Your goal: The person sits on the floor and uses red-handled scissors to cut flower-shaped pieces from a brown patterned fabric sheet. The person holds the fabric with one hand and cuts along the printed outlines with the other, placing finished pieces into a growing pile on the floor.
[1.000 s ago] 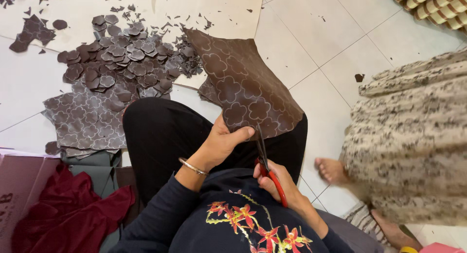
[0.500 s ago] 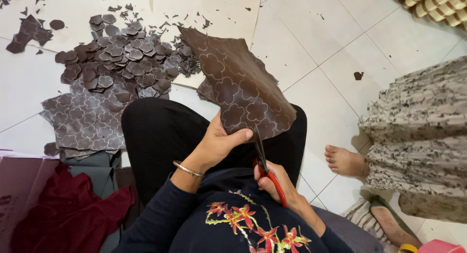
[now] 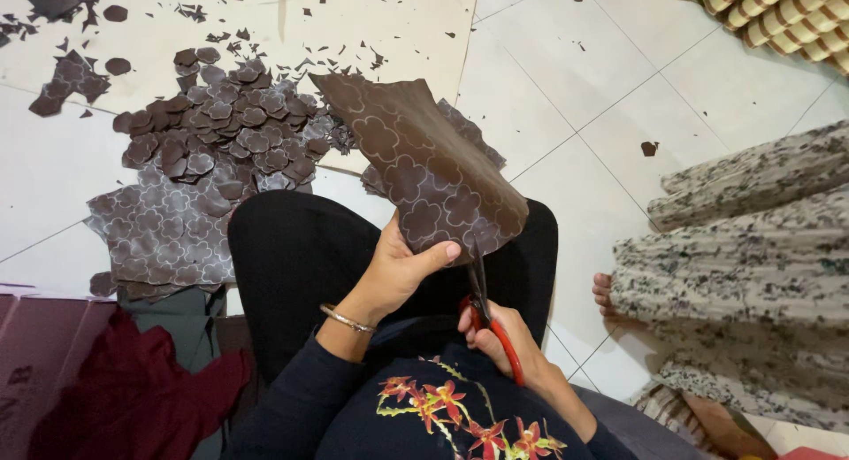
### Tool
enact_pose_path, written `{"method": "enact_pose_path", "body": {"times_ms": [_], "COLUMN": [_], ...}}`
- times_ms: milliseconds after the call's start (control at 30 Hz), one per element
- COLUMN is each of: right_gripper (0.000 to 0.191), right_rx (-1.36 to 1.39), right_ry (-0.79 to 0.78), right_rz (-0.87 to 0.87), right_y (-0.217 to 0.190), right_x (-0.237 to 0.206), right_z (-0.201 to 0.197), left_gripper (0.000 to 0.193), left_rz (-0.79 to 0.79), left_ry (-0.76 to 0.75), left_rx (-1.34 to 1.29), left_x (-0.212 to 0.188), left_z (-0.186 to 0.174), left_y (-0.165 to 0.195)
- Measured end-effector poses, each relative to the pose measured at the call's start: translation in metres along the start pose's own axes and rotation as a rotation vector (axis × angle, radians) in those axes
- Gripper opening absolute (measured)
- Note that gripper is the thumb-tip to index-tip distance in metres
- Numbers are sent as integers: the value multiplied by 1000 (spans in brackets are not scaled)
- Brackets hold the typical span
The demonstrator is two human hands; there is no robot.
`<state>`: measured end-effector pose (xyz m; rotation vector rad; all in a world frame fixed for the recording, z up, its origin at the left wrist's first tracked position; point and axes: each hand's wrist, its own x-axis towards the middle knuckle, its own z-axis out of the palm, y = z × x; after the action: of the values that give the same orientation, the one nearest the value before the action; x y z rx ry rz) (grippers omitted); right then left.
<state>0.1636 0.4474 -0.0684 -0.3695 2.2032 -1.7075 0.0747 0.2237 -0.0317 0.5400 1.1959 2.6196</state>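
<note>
- Left hand [image 3: 398, 270]: closed on lower edge of brown patterned sheet [image 3: 424, 164], thumb on top, fingers under. Sheet held up over lap, tilted, outlined w/ flower shapes.
- Right hand [image 3: 500, 336]: wrapped round red handles of scissors [image 3: 482, 305]; blades point up, tips meet sheet's lower edge just beside left thumb. Blade gap: cannot tell, partly hidden by sheet.
- Thin bangle [image 3: 347, 318] on left wrist.
- Floor [image 3: 566, 97]: pale tiles. Pile of cut flower pieces [image 3: 221, 133] lies left of sheet, near knee; beneath it a larger outlined sheet [image 3: 164, 234] flat on floor. Small offcuts scattered beyond pile.
- Dark red cloth [image 3: 133, 398] at lower left, apart from hands.
- Another person at right: patterned garment [image 3: 752, 256], bare foot [image 3: 606, 292] on tiles, near right knee, not touching work.
</note>
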Motion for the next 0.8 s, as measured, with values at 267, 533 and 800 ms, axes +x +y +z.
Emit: {"method": "enact_pose_path", "body": {"times_ms": [267, 533, 800], "right_gripper": [86, 90, 91], "right_rx": [-11, -32, -26], "right_ry": [-9, -4, -21], "right_rz": [62, 47, 49], "right_y": [1, 1, -1], "right_x": [-1, -3, -4], "right_z": [-3, -4, -4], "left_gripper": [47, 50, 50], "left_rz": [8, 28, 56], "left_ry": [24, 28, -9], "left_rx": [10, -14, 5], "left_x": [-1, -3, -5], "left_z": [4, 5, 6], "left_y": [-5, -9, -2]}}
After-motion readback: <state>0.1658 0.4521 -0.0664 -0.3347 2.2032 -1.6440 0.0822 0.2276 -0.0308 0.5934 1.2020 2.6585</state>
